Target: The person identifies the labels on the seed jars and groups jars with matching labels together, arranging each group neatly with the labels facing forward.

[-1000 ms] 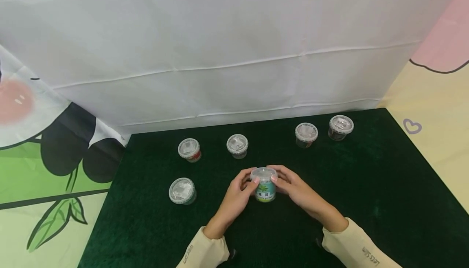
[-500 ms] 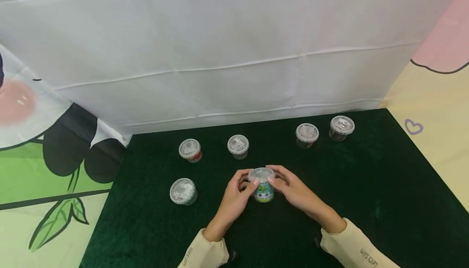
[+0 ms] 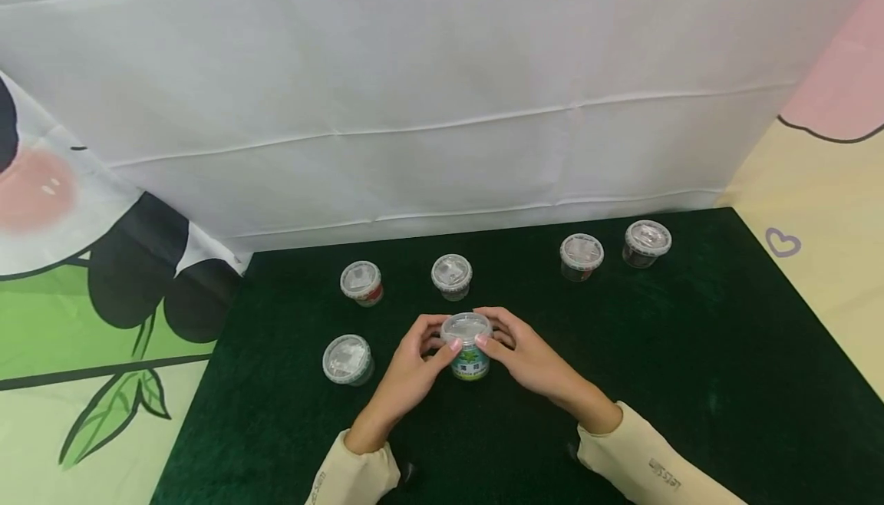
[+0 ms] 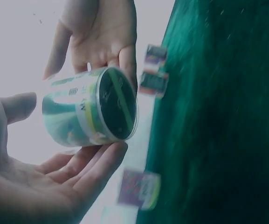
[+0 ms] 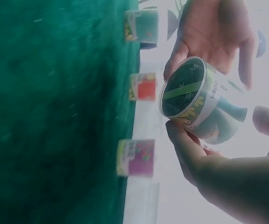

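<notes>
A small plastic tub [image 3: 470, 367] with a clear lid and a teal-green printed label is held upright between both hands, left of the middle of the head view. My left hand [image 3: 406, 371] grips its left side, thumb near the front of the rim and fingers behind. On the other side my right hand [image 3: 530, 357] grips it the same way. Both wrist views show the underside of the tub [image 4: 73, 112], dark with a paler green band across it, with fingertips close to the bottom edge. Nearest to the left hand stands a lidded tub [image 3: 347, 361].
Further lidded tubs stand along the back of the dark green cloth [image 3: 691, 382]: a red-labelled tub [image 3: 362, 282], a tub [image 3: 452, 276] behind the hands, and two at the back right, one tub [image 3: 582, 256] beside another [image 3: 647, 243]. A white curtain [image 3: 442, 160] hangs behind.
Both hands have moved left together with the tub, and its label shows a different part than half a second ago. The other tubs stand where they were.
</notes>
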Demonstrator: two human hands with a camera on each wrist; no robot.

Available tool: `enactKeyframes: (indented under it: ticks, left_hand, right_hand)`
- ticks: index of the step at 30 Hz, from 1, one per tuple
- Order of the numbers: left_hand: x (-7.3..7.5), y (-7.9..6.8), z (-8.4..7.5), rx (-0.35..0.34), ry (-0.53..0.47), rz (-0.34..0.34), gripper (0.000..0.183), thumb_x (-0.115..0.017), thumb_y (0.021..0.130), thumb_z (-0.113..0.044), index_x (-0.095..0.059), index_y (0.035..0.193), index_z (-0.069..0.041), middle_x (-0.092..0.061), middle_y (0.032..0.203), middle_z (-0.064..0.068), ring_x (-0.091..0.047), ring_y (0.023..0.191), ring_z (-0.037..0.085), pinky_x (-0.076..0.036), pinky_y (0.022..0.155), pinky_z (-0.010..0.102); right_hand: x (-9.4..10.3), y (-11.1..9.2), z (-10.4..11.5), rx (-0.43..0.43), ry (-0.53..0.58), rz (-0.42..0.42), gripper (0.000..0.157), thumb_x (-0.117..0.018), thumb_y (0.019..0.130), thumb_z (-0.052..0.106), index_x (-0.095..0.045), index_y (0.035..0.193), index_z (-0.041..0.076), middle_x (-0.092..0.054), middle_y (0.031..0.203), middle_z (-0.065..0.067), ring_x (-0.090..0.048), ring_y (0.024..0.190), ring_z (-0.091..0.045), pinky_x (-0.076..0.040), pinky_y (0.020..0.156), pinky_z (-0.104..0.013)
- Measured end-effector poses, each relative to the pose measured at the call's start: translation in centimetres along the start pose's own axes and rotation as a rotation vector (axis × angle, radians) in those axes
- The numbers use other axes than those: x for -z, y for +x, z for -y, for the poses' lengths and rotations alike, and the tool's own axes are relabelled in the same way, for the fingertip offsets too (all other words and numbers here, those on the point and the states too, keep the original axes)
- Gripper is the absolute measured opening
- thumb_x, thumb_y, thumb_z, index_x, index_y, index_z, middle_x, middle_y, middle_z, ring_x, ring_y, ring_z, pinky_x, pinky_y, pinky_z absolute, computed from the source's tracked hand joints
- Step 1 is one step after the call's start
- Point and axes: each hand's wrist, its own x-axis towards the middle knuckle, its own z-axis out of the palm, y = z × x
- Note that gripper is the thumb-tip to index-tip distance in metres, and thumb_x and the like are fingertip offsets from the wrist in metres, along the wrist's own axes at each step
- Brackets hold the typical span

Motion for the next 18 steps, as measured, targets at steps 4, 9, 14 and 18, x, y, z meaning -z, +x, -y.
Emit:
enactKeyframes:
  ticks: [4,9,14,18]
  left_hand:
    - [2.3,-0.6,-0.4,-0.015,0.012,-0.018,0.046,-0.063,0.106,-0.020,-0.049,0.146,-0.007,-0.053,0.146,0.017,-0.061,0.126,0.032,-0.054,0.099,0.041]
    - [5.2,-1.3,-0.6,-0.038,0.027,-0.043,0.046,-0.061,0.107,-0.019,-0.046,0.148,-0.005,-0.051,0.148,0.019,-0.059,0.128,0.034,-0.053,0.100,0.035]
    - [7.6,-2.2,-0.6,-0.071,0.053,-0.093,0.044,-0.059,0.108,-0.016,-0.046,0.149,-0.004,-0.052,0.148,0.018,-0.057,0.128,0.030,-0.052,0.099,0.029]
    - [9.3,-3.0,-0.3,-0.093,0.063,-0.115,0.044,-0.056,0.109,-0.014,-0.044,0.149,-0.001,-0.050,0.150,0.019,-0.058,0.127,0.012,-0.049,0.100,0.020]
  right_hand:
    - [-1.2,1.3,1.0,0.044,-0.010,0.018,0.053,-0.050,0.113,0.019,-0.034,0.160,0.001,-0.044,0.158,-0.026,-0.045,0.146,-0.044,-0.041,0.119,-0.058]
    - [-2.8,3.3,2.7,0.070,-0.032,0.029,0.054,-0.054,0.112,0.022,-0.037,0.159,0.002,-0.048,0.154,-0.022,-0.048,0.144,-0.041,-0.044,0.117,-0.056]
    - [-4.4,5.1,4.2,0.107,-0.055,0.053,0.054,-0.057,0.111,0.021,-0.040,0.159,0.003,-0.050,0.152,-0.019,-0.050,0.142,-0.038,-0.046,0.116,-0.053]
    - [-5.5,6.4,4.8,0.142,-0.061,0.083,0.053,-0.058,0.110,0.018,-0.040,0.157,0.001,-0.050,0.153,-0.019,-0.051,0.141,-0.038,-0.049,0.114,-0.049]
